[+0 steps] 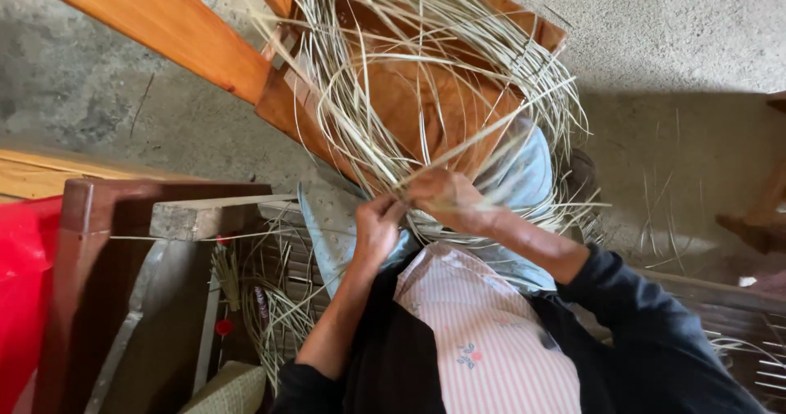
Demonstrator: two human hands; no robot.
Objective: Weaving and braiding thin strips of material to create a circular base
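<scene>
Your left hand (pixel 378 227) and right hand (pixel 446 197) both pinch shut on the pale strips (pixel 426 78), which fan out above over the wooden frame (pixel 393 95) as support.

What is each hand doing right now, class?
Left hand: closed, pinching the pale reed strips.
Right hand: closed, gripping the same strips.

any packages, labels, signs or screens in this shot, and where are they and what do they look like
None in view. No package, label, sign or screen shows; the left hand and right hand grip pale straw strips over an orange wooden chair, with a red sheet at the left edge.
</scene>
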